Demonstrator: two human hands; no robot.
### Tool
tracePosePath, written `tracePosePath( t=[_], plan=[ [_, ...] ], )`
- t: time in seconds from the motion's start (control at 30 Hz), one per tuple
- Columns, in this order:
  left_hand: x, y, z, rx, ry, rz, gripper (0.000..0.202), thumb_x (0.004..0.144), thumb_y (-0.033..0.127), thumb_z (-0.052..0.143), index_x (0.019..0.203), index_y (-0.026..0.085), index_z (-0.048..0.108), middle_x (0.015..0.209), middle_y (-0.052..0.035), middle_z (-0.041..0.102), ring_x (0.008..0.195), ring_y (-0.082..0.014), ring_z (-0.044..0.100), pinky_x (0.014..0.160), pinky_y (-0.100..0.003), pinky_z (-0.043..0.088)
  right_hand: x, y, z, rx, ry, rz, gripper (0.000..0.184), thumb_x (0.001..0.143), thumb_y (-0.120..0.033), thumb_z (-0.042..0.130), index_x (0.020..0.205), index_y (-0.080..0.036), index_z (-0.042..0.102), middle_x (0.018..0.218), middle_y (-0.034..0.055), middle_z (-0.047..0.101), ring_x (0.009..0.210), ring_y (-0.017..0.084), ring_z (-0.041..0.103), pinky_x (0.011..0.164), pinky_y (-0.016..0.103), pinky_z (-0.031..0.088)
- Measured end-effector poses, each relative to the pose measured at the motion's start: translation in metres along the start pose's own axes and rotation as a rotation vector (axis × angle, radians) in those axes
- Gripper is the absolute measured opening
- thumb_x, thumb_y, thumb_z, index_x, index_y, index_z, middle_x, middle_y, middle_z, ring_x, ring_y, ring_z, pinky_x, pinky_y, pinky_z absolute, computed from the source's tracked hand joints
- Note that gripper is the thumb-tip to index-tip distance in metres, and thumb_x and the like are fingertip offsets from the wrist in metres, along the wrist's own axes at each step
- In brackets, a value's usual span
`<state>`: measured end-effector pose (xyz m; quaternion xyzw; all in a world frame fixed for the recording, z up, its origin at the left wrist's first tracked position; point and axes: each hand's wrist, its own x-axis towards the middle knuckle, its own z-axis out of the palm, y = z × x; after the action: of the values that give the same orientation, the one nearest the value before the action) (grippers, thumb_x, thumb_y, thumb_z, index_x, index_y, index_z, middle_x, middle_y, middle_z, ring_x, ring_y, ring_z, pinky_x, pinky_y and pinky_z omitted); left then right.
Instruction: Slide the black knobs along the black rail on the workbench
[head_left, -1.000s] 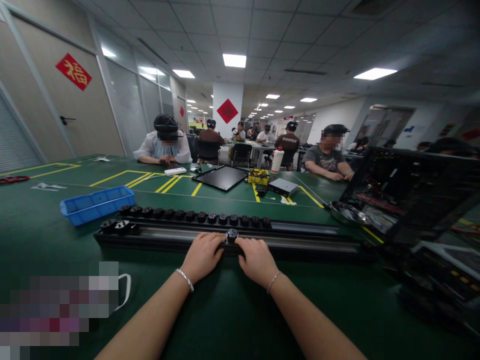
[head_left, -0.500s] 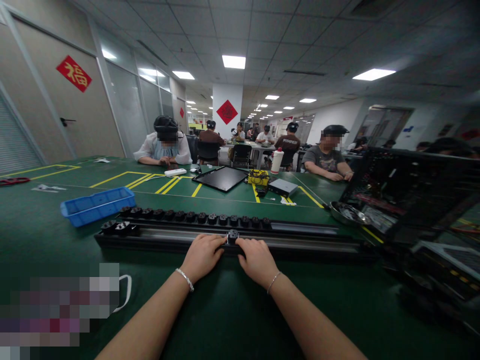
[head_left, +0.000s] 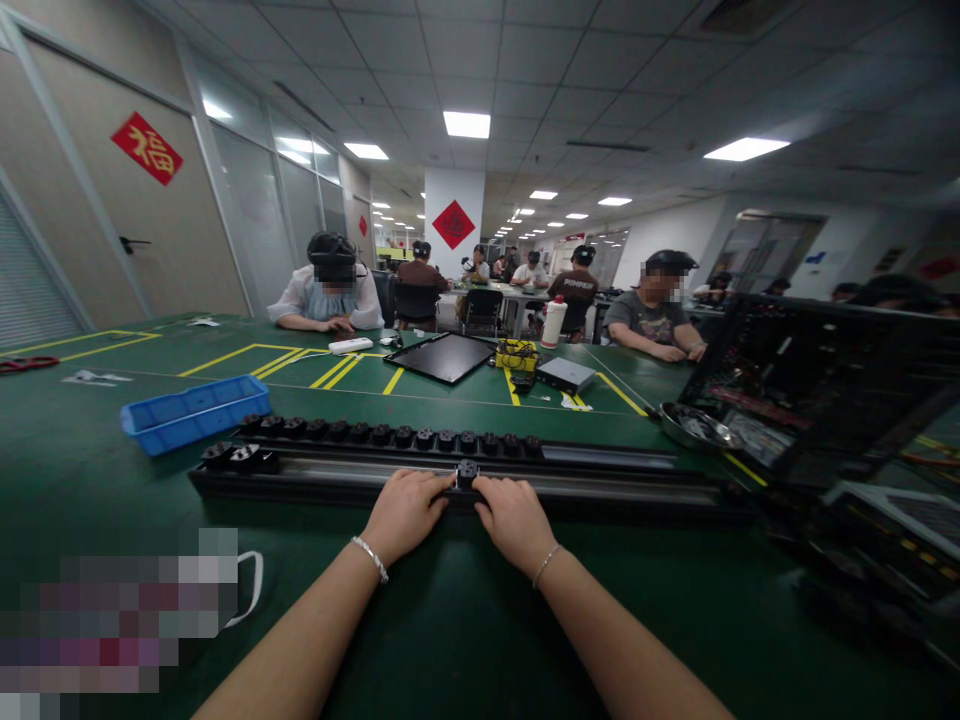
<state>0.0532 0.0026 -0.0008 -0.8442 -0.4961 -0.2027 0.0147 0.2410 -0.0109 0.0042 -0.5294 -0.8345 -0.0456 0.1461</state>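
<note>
Left hand [head_left: 409,510] and right hand [head_left: 516,515] pinch the black module [head_left: 467,474] snugly between them! Beneath that grip lies the track [head_left: 607,488].

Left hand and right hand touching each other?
Apart. The head view shows the left hand and right hand with a black module and part of the black rail between them.

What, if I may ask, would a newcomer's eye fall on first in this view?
Probably the two bare hands at the centre, the left hand and right hand, at either side of a small black module on a long black rail. Next might come the bright blue bin left of centre, and the red diamond sign on the door at upper left.
</note>
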Motion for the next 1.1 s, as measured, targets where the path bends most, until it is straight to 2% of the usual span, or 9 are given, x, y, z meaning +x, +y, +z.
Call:
tracePosePath(
  t=[0.37, 1.1],
  plan=[
    [0.0008, 0.0005, -0.0006, -0.008, -0.007, 0.001, 0.035, 0.079, 0.027, 0.048, 0.114, 0.027, 0.055, 0.094, -0.0008, 0.066, 0.089, -0.0164, 0.057, 0.084, -0.033, 0.036, 0.0007, 0.0010, 0.0017, 0.002, 0.011, 0.003, 0.020, 0.082, -0.024, 0.049, 0.103, -0.025, 0.051, 0.093, 0.0007, 0.063, 0.087, 0.017, 0.053, 0.074, 0.029, 0.029],
    [0.0002, 0.0025, -0.0023, -0.024, 0.006, -0.001, 0.035, 0.079, 0.027, 0.049, 0.114, 0.029, 0.055, 0.095, -0.0003, 0.066, 0.091, -0.0156, 0.057, 0.092, -0.037, 0.031, -0.0004, 0.0008, 0.0024, 0.002, 0.028, 0.002, 0.019, 0.082, -0.024, 0.049, 0.101, -0.024, 0.051, 0.093, 0.0010, 0.063, 0.086, 0.017, 0.053, 0.074, 0.030, 0.029]
  ],
)
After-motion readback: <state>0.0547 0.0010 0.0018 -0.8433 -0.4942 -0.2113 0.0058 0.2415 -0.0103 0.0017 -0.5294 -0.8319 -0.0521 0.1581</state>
